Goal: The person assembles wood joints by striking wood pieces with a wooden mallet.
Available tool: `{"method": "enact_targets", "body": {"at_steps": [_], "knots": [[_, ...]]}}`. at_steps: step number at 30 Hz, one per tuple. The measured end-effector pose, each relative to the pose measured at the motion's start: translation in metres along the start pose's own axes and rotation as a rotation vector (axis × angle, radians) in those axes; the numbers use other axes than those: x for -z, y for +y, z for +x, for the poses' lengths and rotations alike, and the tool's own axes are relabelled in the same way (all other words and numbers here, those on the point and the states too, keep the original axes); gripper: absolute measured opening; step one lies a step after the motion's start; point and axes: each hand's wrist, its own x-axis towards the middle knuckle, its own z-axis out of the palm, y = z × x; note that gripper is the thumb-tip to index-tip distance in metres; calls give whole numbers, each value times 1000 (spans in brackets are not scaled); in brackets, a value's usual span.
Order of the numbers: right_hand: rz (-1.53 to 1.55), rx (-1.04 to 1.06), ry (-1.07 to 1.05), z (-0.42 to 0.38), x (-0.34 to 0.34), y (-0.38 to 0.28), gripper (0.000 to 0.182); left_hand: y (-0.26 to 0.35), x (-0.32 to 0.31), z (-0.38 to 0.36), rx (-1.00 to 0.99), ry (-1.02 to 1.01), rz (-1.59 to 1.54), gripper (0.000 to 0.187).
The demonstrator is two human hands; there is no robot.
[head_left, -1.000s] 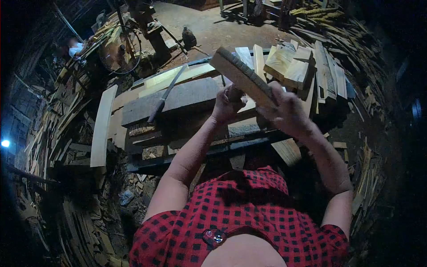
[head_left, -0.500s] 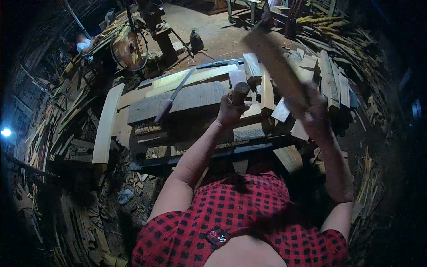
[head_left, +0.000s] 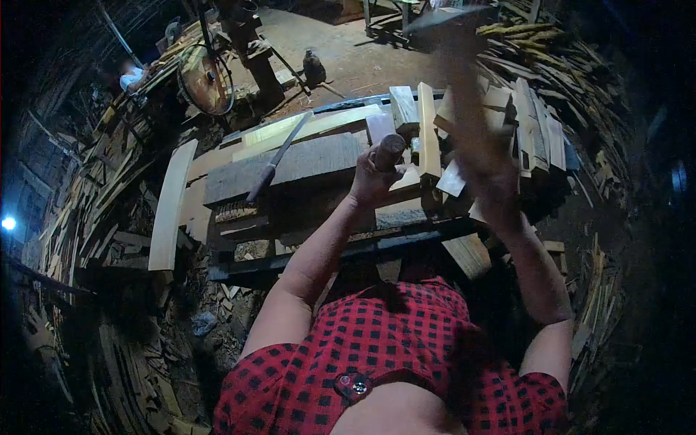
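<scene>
My left hand (head_left: 371, 180) is wrapped round a thick, round wooden handle (head_left: 391, 148), its blunt end up. Whatever lies below the grip is hidden by the fingers. Over the right part of the bench my right hand (head_left: 497, 190) grips a long wooden-handled tool (head_left: 467, 109), raised and smeared by motion. A wide, pale head shows at the tool's far end. Left of my left hand, a dark weathered plank (head_left: 290, 167) lies across the bench. On it rests a long, narrow saw-like blade with a dark handle (head_left: 262, 183).
Pale boards (head_left: 312, 134) lie along the bench's far side, and an upright-leaning light board (head_left: 174, 206) stands at its left. Offcuts (head_left: 533, 130) crowd the right end. Wood strips (head_left: 94, 217) are heaped around. A person (head_left: 132, 78) sits far left, near a large wheel (head_left: 206, 78).
The tool in my right hand has swung from a leftward slant to nearly upright, and that hand has shifted slightly left. My left hand keeps its hold on the handle.
</scene>
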Motion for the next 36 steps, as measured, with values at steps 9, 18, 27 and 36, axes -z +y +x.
{"method": "enact_targets", "body": {"at_steps": [9, 18, 27, 36], "knots": [[-20, -389, -231, -49, -41, 69, 34, -15, 22, -16, -2, 418, -321, 17], [-238, -654, -419, -103, -106, 152, 46, -25, 35, -31, -60, 720, -358, 18], [-242, -669, -468, -100, -102, 146, 46, 5, 16, -11, 6, 716, -207, 19], [-237, -641, -484, -101, -103, 152, 49, -11, 7, -13, -30, 582, -136, 17]]}}
